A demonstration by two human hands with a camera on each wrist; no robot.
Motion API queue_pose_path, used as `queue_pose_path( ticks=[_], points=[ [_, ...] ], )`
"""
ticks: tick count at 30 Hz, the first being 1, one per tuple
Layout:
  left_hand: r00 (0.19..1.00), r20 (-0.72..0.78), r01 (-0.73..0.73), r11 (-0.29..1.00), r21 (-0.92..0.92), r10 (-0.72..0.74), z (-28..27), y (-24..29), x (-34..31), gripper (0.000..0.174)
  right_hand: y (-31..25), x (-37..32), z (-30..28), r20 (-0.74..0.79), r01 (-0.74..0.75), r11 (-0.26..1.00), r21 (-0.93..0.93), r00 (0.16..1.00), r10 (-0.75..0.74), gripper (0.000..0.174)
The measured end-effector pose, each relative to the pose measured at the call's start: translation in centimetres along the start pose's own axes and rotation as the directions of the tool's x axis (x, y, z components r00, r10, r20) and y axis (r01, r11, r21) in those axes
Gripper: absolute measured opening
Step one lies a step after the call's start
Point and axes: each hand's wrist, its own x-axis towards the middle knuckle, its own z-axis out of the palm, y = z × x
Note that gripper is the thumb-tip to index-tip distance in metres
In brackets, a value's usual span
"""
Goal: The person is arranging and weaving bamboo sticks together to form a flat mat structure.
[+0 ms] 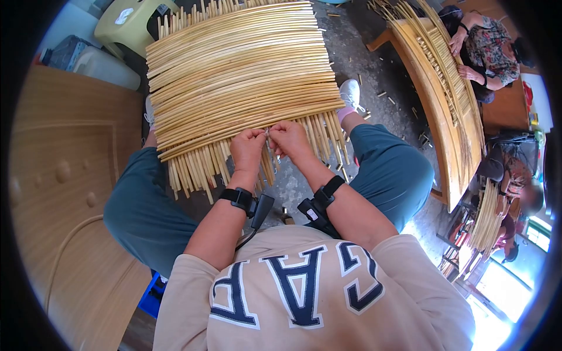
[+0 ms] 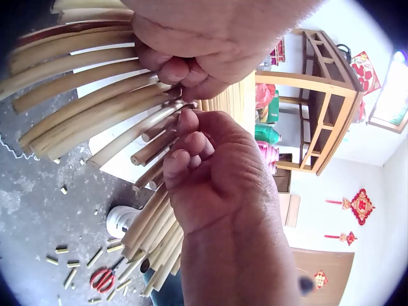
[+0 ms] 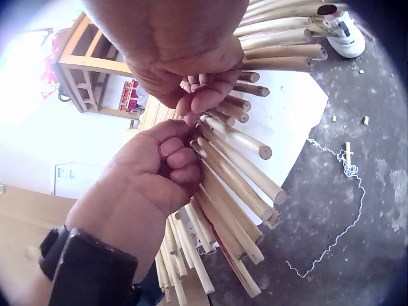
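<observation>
A mat of pale, reed-like sticks [image 1: 240, 76] lies in front of me, with rod ends jutting out on its near side. Both hands meet at that near edge, fingertips almost together. My left hand [image 1: 247, 153] pinches a small bit of white string [image 1: 267, 132] between thumb and forefinger. Beside it, my right hand [image 1: 290, 140] has its fingers curled and pinches at the same spot. In the right wrist view, stick ends [image 3: 245, 182] fan out below the two hands. The fingers hide most of the string.
White string [image 3: 357, 191] trails across the floor. Red-handled scissors [image 2: 102, 280] lie among short stick offcuts. A wooden panel [image 1: 76, 175] stands at the left, near a pale green stool [image 1: 132, 26]. At the right, people work over sticks on a wooden table [image 1: 418, 88].
</observation>
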Motion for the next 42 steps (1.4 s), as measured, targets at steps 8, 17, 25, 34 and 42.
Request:
queue_pose_path(
  ticks=[8, 17, 25, 34, 42],
  points=[
    [0.998, 0.031, 0.053, 0.993, -0.103, -0.05, 0.1, -0.5, 0.3, 0.011, 1.0, 0.3, 0.3, -0.021, 0.153, 0.976, -0.152, 0.987, -0.158, 0.004],
    [0.99, 0.105, 0.113, 0.976, -0.186, -0.095, -0.1, 0.7, 0.0, 0.008, 1.7, 0.6, 0.7, -0.003, 0.157, 0.986, -0.057, 0.988, -0.157, 0.009],
    [0.98, 0.132, 0.18, 0.953, -0.244, -0.151, -0.3, 1.4, -0.2, 0.011, 0.3, 0.0, 0.1, -0.008, 0.071, 0.996, -0.058, 0.997, -0.071, 0.006],
    [0.924, 0.271, 0.336, 0.911, -0.24, -0.269, -1.3, 4.3, -0.8, 0.016, -0.4, -1.1, -1.2, 0.139, 0.086, 0.986, -0.142, 0.988, -0.066, 0.005],
    [0.928, 0.156, 0.372, 0.848, -0.379, -0.337, 0.4, 4.1, -0.3, 0.011, 0.7, -0.6, -1.7, 0.194, 0.343, 0.877, -0.335, 0.936, -0.292, 0.006]
  ],
)
